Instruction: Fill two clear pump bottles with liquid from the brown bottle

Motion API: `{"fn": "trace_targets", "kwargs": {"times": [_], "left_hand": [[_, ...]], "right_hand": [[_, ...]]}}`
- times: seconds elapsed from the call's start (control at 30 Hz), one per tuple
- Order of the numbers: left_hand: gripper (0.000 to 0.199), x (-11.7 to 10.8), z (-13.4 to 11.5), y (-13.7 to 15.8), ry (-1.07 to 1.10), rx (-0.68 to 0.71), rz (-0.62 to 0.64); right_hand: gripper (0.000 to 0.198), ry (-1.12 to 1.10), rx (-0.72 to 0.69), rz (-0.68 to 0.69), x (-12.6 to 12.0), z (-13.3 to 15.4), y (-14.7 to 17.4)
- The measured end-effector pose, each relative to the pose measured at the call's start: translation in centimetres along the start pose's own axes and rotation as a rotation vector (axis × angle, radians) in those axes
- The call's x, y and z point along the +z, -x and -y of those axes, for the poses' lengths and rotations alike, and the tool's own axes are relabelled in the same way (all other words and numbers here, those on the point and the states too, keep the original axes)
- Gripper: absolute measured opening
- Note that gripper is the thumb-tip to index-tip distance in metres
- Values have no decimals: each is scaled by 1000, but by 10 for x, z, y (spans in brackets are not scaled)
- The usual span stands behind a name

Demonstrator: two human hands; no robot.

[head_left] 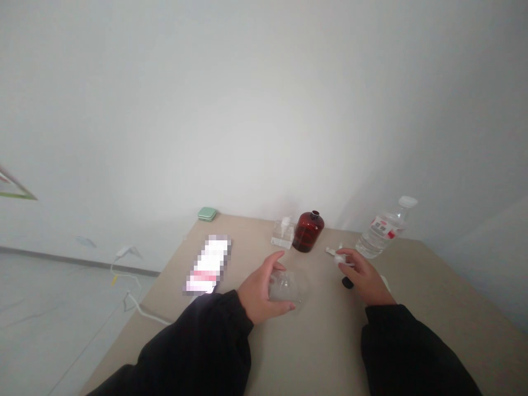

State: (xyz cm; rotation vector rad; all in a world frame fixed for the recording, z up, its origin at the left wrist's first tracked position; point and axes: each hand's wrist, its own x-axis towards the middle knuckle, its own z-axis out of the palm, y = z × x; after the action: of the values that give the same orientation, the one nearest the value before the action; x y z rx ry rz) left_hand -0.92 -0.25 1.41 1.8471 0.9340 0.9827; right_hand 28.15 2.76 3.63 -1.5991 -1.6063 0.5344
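My left hand [262,289] is curved around a small clear, see-through container [284,287], thumb on the near side and fingers on the far side. My right hand [363,275] pinches a white pump head [339,258] between thumb and fingers, just above the table. A small black round piece [347,282] lies under the right hand. Behind the hands stands a dark red-brown bottle [308,232] with an uncapped neck. Beside it is a clear square bottle [283,234] with a whitish top.
A capped clear water bottle [381,231] stands at the back right. On the left lies a phone [208,265] with a lit, blurred screen, near a white cable [148,313]. A green case [207,214] sits at the table's [313,352] back left corner, by the wall.
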Motion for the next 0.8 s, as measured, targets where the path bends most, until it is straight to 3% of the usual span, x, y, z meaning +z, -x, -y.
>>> {"fn": "trace_targets", "kwargs": {"times": [0.17,0.3,0.5,0.8], "left_hand": [[99,0,1,0,-6,4,-2],[100,1,3,1,-4,7,-3],[99,1,3,0,-20,12,-3],[98,1,5,0,-5,20,-5]], "right_hand": [[32,595,-60,73,4,12,1],[36,834,-127,85,10,21,0],[35,970,-97,68,16,28,2],[39,986,-72,82,21,23,5]]}}
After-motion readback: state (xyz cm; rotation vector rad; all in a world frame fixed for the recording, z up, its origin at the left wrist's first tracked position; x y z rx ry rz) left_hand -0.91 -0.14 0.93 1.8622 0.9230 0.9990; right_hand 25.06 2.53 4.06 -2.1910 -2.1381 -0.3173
